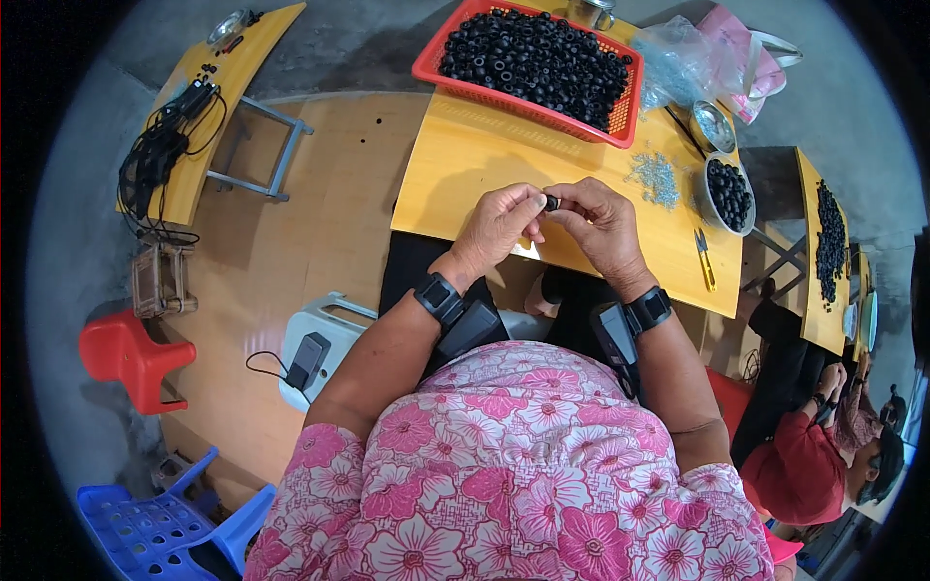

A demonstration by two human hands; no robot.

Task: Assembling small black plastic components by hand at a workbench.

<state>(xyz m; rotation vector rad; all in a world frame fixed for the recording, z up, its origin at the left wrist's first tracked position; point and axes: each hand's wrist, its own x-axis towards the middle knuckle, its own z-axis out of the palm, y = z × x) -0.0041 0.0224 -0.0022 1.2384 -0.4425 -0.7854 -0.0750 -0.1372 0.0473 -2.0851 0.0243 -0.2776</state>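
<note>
My left hand [506, 223] and my right hand [603, 228] meet above the near edge of a yellow table [455, 165]. Between their fingertips is a small round black part [551, 203], pinched from both sides. Any smaller piece in the fingers is hidden. Beyond my hands stands a red plastic basket [528, 121] heaped with black ring-shaped parts [533, 63]. Right of my right hand lies a pile of small clear pieces [657, 179]. A white bowl [710, 198] of black round parts [728, 194] sits at the table's right side, with yellow-handled snips [705, 259] near it.
A metal bowl [712, 126] and plastic bags [673, 58] crowd the far right corner. At left are a side table with black cables [160, 145], a red stool [131, 358] and a blue chair [160, 518]. Another person in red [799, 470] sits at right by a second table.
</note>
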